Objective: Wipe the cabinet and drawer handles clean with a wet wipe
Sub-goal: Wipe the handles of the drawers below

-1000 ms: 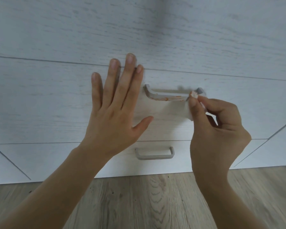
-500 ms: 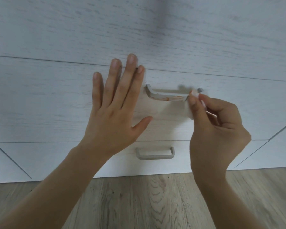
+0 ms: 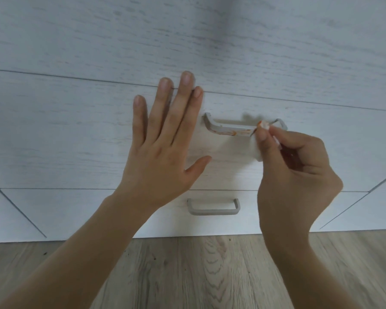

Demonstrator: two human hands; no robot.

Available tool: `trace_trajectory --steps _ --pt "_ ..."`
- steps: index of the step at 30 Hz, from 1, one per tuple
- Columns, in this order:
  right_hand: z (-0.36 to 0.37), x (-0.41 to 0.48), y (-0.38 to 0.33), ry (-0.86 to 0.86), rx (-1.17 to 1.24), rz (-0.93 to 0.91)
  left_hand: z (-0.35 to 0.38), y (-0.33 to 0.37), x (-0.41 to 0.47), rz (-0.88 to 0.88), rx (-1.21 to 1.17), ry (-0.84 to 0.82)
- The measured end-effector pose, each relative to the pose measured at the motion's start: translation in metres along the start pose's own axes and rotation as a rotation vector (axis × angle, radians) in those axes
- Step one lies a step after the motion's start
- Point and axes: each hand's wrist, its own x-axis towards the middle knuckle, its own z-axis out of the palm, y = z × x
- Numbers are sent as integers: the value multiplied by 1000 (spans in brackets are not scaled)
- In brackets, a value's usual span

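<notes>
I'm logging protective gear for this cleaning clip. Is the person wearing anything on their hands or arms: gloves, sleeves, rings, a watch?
No. The left hand and right hand are bare: no gloves, rings or bracelets show. Both forearms are bare to the frame's edge, with no sleeve or watch. The visible fingernails are short and look unpainted.

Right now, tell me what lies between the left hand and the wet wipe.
The upper drawer handle, its bar streaked orange, spans that gap in the head view, from beside the left hand to the wet wipe.
</notes>
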Motion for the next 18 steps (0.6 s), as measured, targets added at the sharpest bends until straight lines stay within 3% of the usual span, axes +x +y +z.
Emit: trace_trajectory --steps 8,12,18 --pt "3 -1 0 -1 10 -32 1 -2 0 2 34 1" --pt "9 -9 -3 -83 -68 -116 1 -1 0 -2 37 2" --pt "3 0 -3 9 -6 -62 0 -4 -1 14 64 5"
